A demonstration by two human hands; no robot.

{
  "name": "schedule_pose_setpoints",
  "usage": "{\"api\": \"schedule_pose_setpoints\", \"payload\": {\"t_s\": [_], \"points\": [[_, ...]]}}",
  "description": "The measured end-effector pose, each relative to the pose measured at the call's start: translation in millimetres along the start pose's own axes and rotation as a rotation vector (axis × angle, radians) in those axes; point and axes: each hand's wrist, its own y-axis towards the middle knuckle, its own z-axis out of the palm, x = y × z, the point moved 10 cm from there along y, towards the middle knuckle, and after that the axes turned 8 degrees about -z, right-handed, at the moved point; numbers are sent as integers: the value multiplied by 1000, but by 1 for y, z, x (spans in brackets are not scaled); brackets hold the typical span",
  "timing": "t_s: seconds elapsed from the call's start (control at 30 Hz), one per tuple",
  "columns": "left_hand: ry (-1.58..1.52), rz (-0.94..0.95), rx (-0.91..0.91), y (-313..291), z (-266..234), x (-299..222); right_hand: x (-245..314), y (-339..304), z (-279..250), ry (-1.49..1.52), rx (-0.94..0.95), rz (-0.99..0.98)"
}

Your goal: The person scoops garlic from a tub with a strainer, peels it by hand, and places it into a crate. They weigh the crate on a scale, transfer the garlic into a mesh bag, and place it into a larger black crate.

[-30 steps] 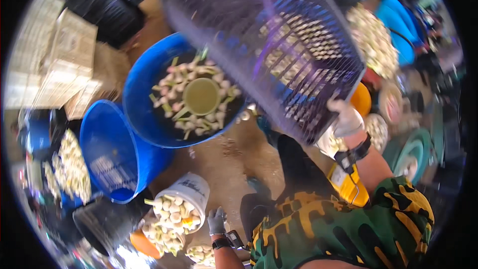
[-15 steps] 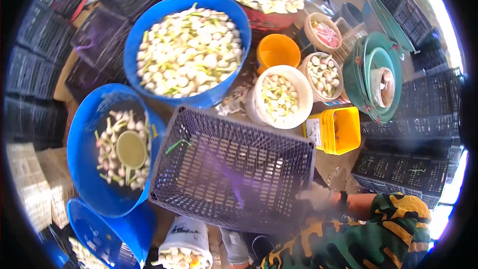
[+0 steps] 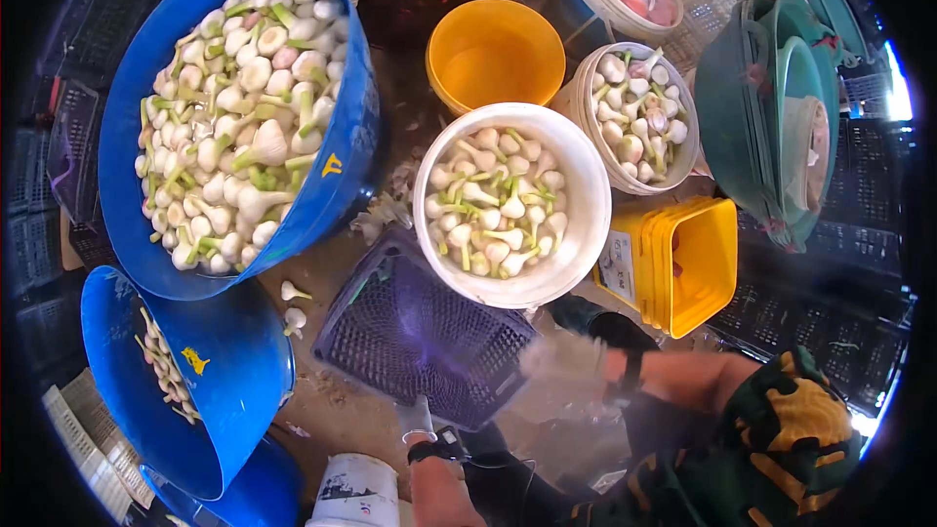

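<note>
A dark purple-black plastic crate (image 3: 376, 346) with slotted walls lies low at the centre, just in front of a white bucket (image 3: 427, 259) of garlic bulbs. My left hand (image 3: 416, 417), in a pale glove, is closed at the crate's near rim; the crate partly hides its fingers. My right hand (image 3: 564, 359), also gloved, is at the crate's right end. Motion smears its fingers, so its grip is unclear. No garlic shows inside the crate.
A large blue tub (image 3: 337, 195) of garlic stands far left, with another blue tub (image 3: 234, 371) nearer. Loose bulbs (image 3: 294, 320) lie on the floor. Orange (image 3: 496, 54) and yellow buckets (image 3: 708, 268), another garlic bucket (image 3: 597, 161) and green tubs (image 3: 727, 122) stand around the right.
The crate has gone from held up broadly in front of me to lower down beside the white bucket. My left hand has come to its near rim, and my view has shifted closer.
</note>
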Motion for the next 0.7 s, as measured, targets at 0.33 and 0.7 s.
{"api": "schedule_pose_setpoints", "payload": {"t_s": [0.33, 0.7], "points": [[-92, 777, 256, -196, 201, -422, -266, -11, -197, 598, -983, 985], [243, 395, 429, -51, 327, -403, -332, 56, -133, 841, -640, 595]]}}
